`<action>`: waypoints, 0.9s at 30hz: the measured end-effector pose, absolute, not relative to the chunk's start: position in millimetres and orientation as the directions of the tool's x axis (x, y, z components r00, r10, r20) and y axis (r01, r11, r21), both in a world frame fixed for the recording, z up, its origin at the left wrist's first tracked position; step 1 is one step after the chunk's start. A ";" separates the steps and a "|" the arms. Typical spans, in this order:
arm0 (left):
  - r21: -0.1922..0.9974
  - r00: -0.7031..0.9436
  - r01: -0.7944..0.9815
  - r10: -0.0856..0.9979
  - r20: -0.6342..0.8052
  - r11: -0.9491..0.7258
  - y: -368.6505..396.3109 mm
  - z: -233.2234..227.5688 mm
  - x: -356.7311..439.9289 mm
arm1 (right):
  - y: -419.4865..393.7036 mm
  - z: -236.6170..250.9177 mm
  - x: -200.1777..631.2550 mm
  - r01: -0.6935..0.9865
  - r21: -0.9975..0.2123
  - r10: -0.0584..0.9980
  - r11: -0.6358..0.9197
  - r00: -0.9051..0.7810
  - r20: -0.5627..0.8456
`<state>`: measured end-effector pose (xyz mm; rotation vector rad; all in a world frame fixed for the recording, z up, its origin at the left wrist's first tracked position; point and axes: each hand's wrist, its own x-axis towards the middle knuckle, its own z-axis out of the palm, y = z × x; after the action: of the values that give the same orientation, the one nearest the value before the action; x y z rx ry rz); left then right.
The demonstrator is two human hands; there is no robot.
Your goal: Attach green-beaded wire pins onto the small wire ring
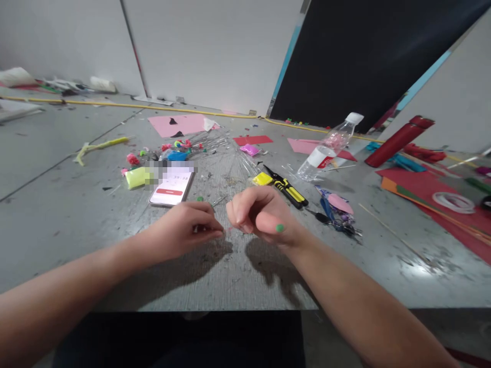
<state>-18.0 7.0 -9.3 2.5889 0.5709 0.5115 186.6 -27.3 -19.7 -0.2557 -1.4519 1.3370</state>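
I am pinching something thin, too small to make out, between the fingertips of my left hand (187,225), and my right hand (259,212) is curling closed beside it, fingertips nearly meeting over the bench (57,204). Its axis I cannot tell. A phone (171,188) is lying just beyond, yellow-handled cutters (287,188) and a plastic bottle (328,147) farther right.

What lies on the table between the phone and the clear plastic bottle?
In the head view, between phone and bottle: a yellow block and yellow-handled cutters.
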 end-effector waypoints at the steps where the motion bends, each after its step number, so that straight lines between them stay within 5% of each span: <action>1: 0.498 0.814 0.290 0.484 0.321 -0.817 7.3 -4.1 -20.9 | -24.3 -22.5 188.6 -0.466 -0.821 0.720 0.329 -0.440 0.537; 7: 0.505 0.610 0.328 0.587 0.532 -0.798 0.5 20.9 -34.2 | -17.6 -30.9 194.8 -0.437 -0.868 0.655 0.234 -0.589 0.473; 17: 0.390 0.649 0.259 0.458 0.608 -0.884 -10.1 25.4 -36.5 | -32.0 -29.3 189.1 -0.339 -0.933 0.803 0.122 -0.519 0.293; 21: 0.334 0.707 0.250 0.407 0.579 -0.909 -11.0 27.5 -40.2 | -44.0 -20.6 188.5 -0.299 -0.946 0.832 0.124 -0.488 0.264; 27: 0.425 0.712 0.304 0.500 0.493 -0.853 -16.5 29.6 -39.4 | -56.2 -6.8 182.6 -0.138 -0.979 0.868 0.152 -0.456 0.199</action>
<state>-39.4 -16.5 29.6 2.6062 0.6301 0.8829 182.6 -56.2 -6.8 -0.7284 -1.5554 1.4501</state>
